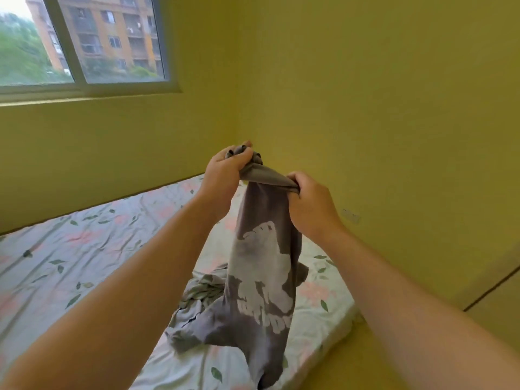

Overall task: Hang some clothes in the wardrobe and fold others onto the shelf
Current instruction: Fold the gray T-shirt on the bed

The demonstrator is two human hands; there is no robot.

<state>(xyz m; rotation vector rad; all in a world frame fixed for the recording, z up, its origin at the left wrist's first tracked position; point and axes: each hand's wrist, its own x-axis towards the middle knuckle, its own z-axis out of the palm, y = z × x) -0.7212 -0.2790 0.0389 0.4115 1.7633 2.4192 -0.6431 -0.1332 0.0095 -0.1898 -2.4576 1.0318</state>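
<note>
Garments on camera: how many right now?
2: the grey T-shirt, gripped by the left hand and right hand; a crumpled pale garment, apparently, on the bed behind it. Others may be hidden.

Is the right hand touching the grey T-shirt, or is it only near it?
Touching. The head view shows the right hand gripping a bunched edge of the grey T-shirt, with no gap between them.

The upper edge of the grey T-shirt (264, 277) is bunched out of sight inside the left hand (222, 175) and right hand (309, 204), its white print is too crumpled to read, it hides part of a crumpled cloth (202, 294) beneath, and the window (84, 38) runs off the top and left edges.
</note>
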